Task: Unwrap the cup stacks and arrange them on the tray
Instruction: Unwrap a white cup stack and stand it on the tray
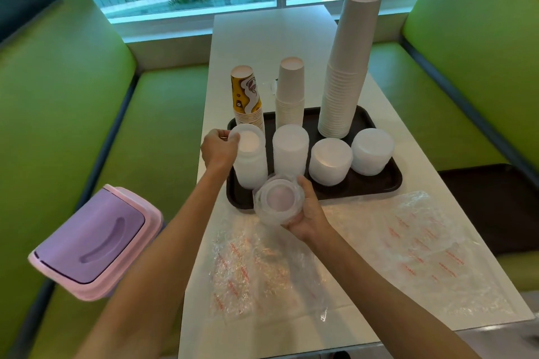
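Note:
A dark tray [388,181] on the white table carries three paper cup stacks at the back: a yellow printed stack [248,99], a short white stack [290,93] and a tall white stack [347,67]. In front stand several translucent plastic stacks. My left hand [220,148] grips the top rim of the leftmost plastic stack [250,157]. My right hand [309,213] holds a clear stack of lids or cups [277,201] still in crumpled wrap, at the tray's front edge.
Two empty clear wrappers with red print lie on the table, one in front [256,265] and one at the right [423,248]. A purple lidded bin [96,242] sits on the green bench at the left. Green benches flank the table.

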The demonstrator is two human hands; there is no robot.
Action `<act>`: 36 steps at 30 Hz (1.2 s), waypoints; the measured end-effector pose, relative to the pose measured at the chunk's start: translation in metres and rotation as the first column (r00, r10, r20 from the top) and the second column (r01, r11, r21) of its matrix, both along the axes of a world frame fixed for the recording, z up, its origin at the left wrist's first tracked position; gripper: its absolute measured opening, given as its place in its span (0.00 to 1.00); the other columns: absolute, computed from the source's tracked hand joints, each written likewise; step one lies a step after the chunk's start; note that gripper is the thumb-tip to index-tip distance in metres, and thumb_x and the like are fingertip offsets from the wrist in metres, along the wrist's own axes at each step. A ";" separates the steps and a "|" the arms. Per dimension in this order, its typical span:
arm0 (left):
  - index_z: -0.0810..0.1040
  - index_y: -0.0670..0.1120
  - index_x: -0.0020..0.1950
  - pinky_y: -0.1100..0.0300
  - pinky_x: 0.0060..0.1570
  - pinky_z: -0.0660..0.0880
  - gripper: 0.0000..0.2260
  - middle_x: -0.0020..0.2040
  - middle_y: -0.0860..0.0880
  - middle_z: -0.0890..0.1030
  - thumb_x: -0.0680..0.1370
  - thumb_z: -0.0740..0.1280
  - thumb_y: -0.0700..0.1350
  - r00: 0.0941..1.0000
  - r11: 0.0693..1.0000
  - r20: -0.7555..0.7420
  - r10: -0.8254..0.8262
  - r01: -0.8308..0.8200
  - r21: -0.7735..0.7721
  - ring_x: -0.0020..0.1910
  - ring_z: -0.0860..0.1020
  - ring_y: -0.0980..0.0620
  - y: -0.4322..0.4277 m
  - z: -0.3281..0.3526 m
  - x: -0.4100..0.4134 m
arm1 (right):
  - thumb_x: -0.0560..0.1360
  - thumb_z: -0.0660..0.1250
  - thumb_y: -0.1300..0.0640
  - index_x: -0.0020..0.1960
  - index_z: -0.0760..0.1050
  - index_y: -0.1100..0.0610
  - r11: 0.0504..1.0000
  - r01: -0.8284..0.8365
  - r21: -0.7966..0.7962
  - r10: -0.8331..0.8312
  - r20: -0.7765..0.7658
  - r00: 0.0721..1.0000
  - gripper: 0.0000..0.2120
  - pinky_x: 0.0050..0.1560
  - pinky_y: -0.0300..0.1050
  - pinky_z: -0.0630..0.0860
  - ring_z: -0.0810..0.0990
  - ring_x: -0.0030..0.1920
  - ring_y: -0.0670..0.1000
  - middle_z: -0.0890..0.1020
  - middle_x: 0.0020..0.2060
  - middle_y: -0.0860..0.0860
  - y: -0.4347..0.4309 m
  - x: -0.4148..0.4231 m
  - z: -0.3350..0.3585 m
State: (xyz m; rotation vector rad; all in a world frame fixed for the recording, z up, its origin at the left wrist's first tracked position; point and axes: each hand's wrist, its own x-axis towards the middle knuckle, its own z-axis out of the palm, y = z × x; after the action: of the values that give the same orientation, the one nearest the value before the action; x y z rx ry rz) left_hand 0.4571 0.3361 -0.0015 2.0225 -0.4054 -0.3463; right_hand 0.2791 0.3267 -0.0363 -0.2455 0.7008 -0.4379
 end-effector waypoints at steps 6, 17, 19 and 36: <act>0.78 0.39 0.54 0.54 0.47 0.73 0.11 0.55 0.41 0.79 0.77 0.66 0.45 0.995 0.973 0.082 -0.063 0.043 0.229 0.53 0.77 0.43 -0.016 -0.014 0.008 | 0.53 0.75 0.50 0.41 0.76 0.59 0.993 -0.031 -0.111 0.028 -0.030 0.999 0.21 0.52 0.50 0.74 0.76 0.43 0.53 0.77 0.39 0.55 -0.005 0.001 0.001; 0.63 0.44 0.74 0.47 0.66 0.65 0.28 0.73 0.40 0.61 0.78 0.64 0.56 0.875 0.907 0.302 -0.378 0.286 0.308 0.71 0.61 0.40 -0.005 -0.020 -0.011 | 0.77 0.59 0.52 0.40 0.76 0.59 0.998 -0.013 -0.069 0.010 -0.044 0.999 0.14 0.32 0.41 0.78 0.79 0.34 0.51 0.80 0.32 0.53 -0.009 -0.001 0.002; 0.59 0.46 0.76 0.44 0.67 0.64 0.32 0.75 0.41 0.57 0.77 0.63 0.60 0.842 0.858 0.295 -0.452 0.319 0.402 0.73 0.58 0.40 -0.005 -0.023 -0.014 | 0.77 0.59 0.51 0.43 0.76 0.58 0.998 -0.014 -0.063 0.010 -0.057 0.998 0.13 0.33 0.42 0.79 0.78 0.36 0.51 0.81 0.32 0.53 -0.009 0.000 0.002; 0.74 0.41 0.64 0.55 0.58 0.74 0.19 0.61 0.41 0.75 0.77 0.63 0.50 0.724 0.876 0.536 -0.434 0.477 0.064 0.60 0.74 0.45 0.030 -0.002 -0.050 | 0.68 0.63 0.48 0.50 0.75 0.58 0.996 0.005 0.087 0.001 -0.064 0.998 0.17 0.50 0.49 0.74 0.76 0.44 0.53 0.78 0.42 0.56 -0.012 -0.006 0.003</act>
State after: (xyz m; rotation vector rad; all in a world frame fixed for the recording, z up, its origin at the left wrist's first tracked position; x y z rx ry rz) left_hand 0.4068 0.3665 -0.0036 1.8969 -1.2713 -0.0415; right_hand 0.2729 0.3147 -0.0331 -0.1776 0.7807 -0.4021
